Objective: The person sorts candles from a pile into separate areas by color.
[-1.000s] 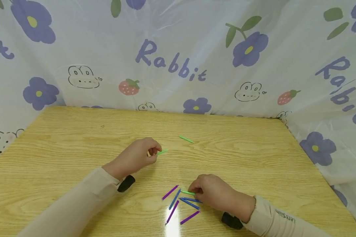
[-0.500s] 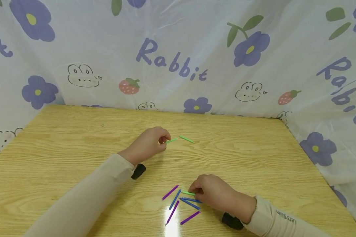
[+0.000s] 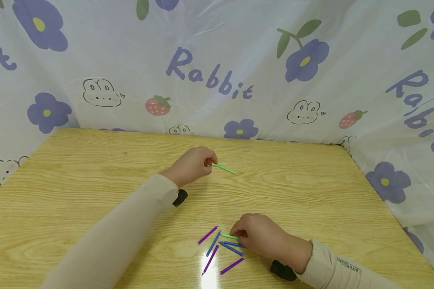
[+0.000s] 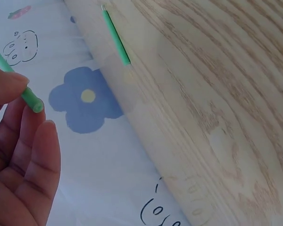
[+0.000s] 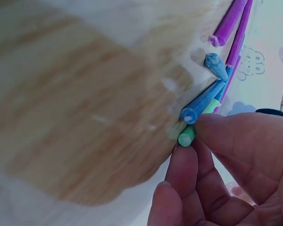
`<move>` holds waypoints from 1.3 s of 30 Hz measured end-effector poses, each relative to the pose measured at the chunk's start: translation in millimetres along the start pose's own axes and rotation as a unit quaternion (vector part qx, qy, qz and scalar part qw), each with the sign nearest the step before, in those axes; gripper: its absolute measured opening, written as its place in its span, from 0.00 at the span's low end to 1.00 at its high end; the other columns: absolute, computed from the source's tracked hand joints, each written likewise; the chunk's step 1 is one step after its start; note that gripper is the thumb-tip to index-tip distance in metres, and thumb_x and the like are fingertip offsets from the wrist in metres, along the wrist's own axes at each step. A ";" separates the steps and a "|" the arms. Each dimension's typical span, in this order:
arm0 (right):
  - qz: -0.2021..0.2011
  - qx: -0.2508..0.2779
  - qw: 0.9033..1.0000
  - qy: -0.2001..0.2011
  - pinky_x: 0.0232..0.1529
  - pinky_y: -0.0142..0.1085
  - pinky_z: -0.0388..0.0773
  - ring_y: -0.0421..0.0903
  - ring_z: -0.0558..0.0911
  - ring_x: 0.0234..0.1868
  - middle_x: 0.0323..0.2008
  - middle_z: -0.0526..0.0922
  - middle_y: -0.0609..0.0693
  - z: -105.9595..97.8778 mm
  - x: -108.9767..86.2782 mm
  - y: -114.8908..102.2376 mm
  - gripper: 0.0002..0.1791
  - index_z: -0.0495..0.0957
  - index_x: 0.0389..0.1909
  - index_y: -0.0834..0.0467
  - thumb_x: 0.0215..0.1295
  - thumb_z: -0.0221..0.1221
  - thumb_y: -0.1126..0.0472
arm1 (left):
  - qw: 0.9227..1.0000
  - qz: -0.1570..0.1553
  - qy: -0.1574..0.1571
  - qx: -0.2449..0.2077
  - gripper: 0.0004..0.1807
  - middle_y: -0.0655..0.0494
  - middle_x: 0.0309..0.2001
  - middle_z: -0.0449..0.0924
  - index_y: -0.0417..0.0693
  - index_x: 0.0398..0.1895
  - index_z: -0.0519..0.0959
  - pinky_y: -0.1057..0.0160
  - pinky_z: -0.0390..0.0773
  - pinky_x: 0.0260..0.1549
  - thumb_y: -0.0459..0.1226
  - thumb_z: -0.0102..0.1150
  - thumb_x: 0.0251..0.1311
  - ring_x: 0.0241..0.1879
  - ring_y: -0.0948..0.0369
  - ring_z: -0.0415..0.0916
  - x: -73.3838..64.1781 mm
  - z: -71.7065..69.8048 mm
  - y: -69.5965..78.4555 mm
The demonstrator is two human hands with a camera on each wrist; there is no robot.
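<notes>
My left hand (image 3: 192,163) pinches a thin green candle (image 4: 33,100) between thumb and fingertips, off the table. Close by lies a second green candle (image 3: 228,170), its wick visible in the left wrist view; the two overlap in the head view but appear apart in the left wrist view. Near the front, my right hand (image 3: 262,236) pinches another green candle (image 5: 186,136) with thumb and index finger. That one sits low beside a blue candle (image 5: 202,103). Part of it is hidden by the fingers in the head view.
Left of the right hand are more blue candles (image 3: 213,243) and several purple candles (image 3: 210,260), lying loosely at different angles. The wood-grain table (image 3: 311,192) meets a printed curtain (image 3: 217,36) at its back and sides.
My left hand has moved away from me and rightward with its green candle, up to the green candle lying at the back. The right hand and the front candles have stayed put.
</notes>
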State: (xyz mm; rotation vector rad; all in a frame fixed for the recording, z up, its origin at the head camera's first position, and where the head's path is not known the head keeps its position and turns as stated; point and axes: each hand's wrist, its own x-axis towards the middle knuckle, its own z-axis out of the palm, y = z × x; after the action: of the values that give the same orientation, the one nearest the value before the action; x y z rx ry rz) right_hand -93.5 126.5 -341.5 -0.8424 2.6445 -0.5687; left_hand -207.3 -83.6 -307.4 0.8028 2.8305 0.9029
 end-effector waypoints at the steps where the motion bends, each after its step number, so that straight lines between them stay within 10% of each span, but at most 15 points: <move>1: 0.000 -0.001 1.000 -0.001 0.32 0.28 0.72 0.32 0.74 0.30 0.29 0.79 0.40 -0.1 0.1 -0.1 0.08 0.83 0.34 0.56 0.53 0.61 0.67 | 1.000 0.002 -0.001 -0.003 0.11 0.55 0.33 0.74 0.42 0.39 0.78 0.63 0.70 0.35 0.28 0.54 0.51 0.33 0.59 0.69 1.9 0.9 -0.2; 39: -0.038 -0.029 0.999 0.004 0.33 0.28 0.72 0.34 0.76 0.32 0.31 0.81 0.42 -1.4 0.6 1.2 0.09 0.83 0.35 0.55 0.53 0.59 0.68 | 0.996 -0.029 -0.081 0.015 0.11 0.55 0.30 0.75 0.43 0.30 0.79 0.64 0.70 0.35 0.22 0.52 0.48 0.34 0.59 0.69 52.3 33.5 -15.6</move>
State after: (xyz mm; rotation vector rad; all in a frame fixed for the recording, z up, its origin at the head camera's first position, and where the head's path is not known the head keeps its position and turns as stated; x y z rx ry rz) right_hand -95.1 127.4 -340.9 -0.9626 2.6581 -0.5167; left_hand -252.5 -50.9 -338.7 0.7554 2.7165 0.7528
